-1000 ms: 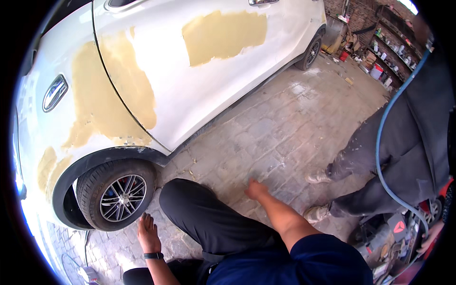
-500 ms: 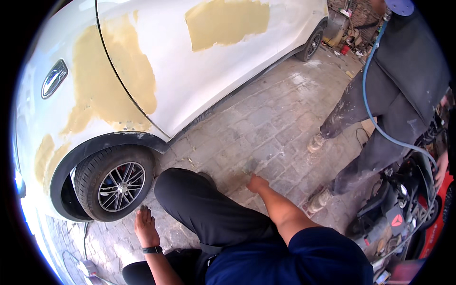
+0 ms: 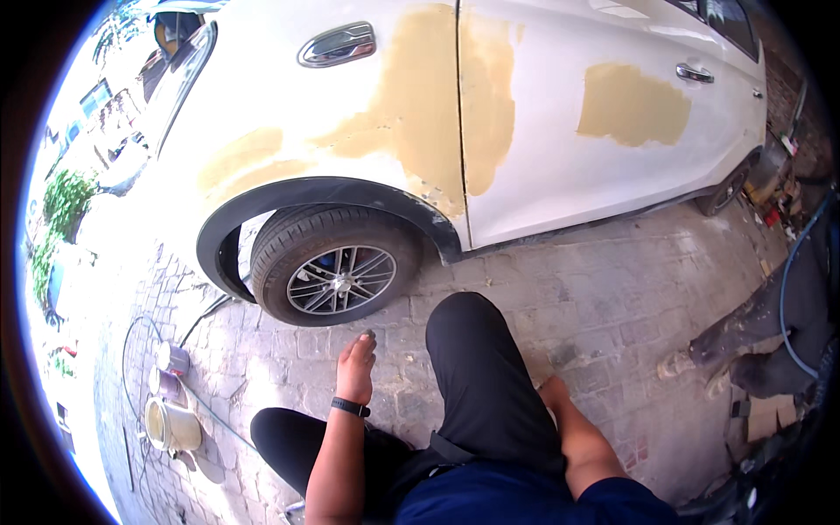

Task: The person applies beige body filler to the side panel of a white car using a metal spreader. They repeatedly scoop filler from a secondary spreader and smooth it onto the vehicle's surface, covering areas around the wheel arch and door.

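Observation:
A white car (image 3: 547, 197) stands before me, with tan filler patches (image 3: 420, 96) on its front fender and door. My left hand (image 3: 356, 366), a dark band (image 3: 351, 407) on its wrist, is raised just below the front wheel (image 3: 341, 276) without touching it. Its fingers stretch out, slightly bent, with greyish tips, and I see nothing in them. Beside my raised right knee (image 3: 472, 341) is my right hand (image 3: 553, 391). The knee covers its fingers, so whether it holds anything is hidden.
At left on the brick paving (image 3: 289, 367) stand a cream bucket (image 3: 172, 425) and smaller cans (image 3: 173, 359), with a thin hose (image 3: 214, 416) nearby. On the right another person's dark trousers (image 3: 744, 319) show, with a blue hose (image 3: 785, 297) hanging across them. Cardboard (image 3: 766, 418) lies near that person's feet.
My view has swung left, bringing in the bucket and cans and pushing the other person to the right edge. My right hand, earlier out over the paving, is now partly behind my knee.

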`<state>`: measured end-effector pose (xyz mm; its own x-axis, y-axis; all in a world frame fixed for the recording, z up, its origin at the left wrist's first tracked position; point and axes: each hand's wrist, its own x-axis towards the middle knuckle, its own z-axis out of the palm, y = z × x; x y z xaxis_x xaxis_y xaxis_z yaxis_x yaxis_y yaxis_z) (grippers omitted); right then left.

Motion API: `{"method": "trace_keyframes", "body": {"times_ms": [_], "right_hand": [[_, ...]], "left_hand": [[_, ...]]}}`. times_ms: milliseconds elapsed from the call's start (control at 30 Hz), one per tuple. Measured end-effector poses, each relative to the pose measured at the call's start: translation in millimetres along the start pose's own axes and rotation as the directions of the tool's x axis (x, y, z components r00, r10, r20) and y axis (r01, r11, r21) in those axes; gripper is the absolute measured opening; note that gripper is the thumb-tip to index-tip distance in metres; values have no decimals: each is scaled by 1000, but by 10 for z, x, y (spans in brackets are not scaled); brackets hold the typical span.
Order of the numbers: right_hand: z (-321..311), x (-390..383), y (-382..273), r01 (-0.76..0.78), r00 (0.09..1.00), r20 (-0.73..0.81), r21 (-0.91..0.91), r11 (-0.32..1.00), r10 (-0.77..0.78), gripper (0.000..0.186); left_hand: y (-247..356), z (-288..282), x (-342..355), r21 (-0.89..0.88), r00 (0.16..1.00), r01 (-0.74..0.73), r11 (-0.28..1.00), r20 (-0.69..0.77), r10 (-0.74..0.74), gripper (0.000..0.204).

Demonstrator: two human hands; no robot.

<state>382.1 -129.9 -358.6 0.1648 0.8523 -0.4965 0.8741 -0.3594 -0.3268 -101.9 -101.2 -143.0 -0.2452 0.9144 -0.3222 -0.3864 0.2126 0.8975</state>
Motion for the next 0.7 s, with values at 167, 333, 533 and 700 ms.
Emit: {"method": "trace_keyframes", "body": {"times_ms": [167, 333, 533, 700], "right_hand": [[192, 188, 314, 100, 991, -95, 46, 994, -96, 54], [506, 461, 421, 168, 986, -17, 154, 974, -167, 55], [887, 688, 702, 273, 962, -99, 293, 916, -255, 54], [637, 681, 597, 203, 938, -268, -87, 975, -219, 39]], "left_hand": [[-56, 150, 179, 126, 1000, -15, 992, 1, 15, 54], [-37, -22, 31, 225, 991, -62, 972, -104, 87, 56], [-67, -52, 285, 319, 976, -128, 939, -126, 176, 54], [-140, -266, 104, 167, 988, -87, 982, -111, 107, 53]]}}
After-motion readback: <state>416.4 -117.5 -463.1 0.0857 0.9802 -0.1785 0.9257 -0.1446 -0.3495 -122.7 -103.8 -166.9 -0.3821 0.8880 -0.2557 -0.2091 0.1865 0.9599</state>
